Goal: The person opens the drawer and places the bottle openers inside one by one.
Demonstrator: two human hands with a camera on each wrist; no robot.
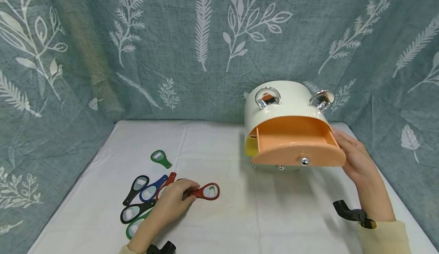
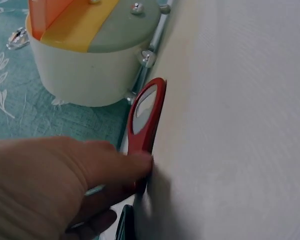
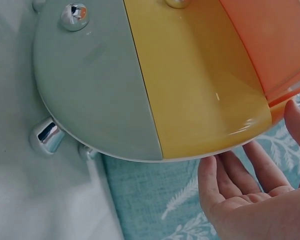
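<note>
My left hand (image 1: 175, 200) pinches the handle of a red bottle opener (image 1: 211, 191), whose oval head points right, low over the white table. In the left wrist view, the opener (image 2: 146, 112) stands out past the thumb and fingertips. My right hand (image 1: 354, 155) rests with extended fingers against the right side of a rounded cream drawer cabinet (image 1: 288, 99). Its orange top drawer (image 1: 291, 155) is pulled out, and no contents show in it. Below, the right wrist view shows a yellow drawer (image 3: 205, 85) and a grey-green drawer (image 3: 95, 85), both closed.
Left of the cabinet lie several more openers: a green one (image 1: 160, 158) apart at the back, then a blue one (image 1: 151, 190), black ones (image 1: 137, 185), another red and another green grouped by my left hand. A patterned teal cloth (image 1: 192, 86) surrounds the table.
</note>
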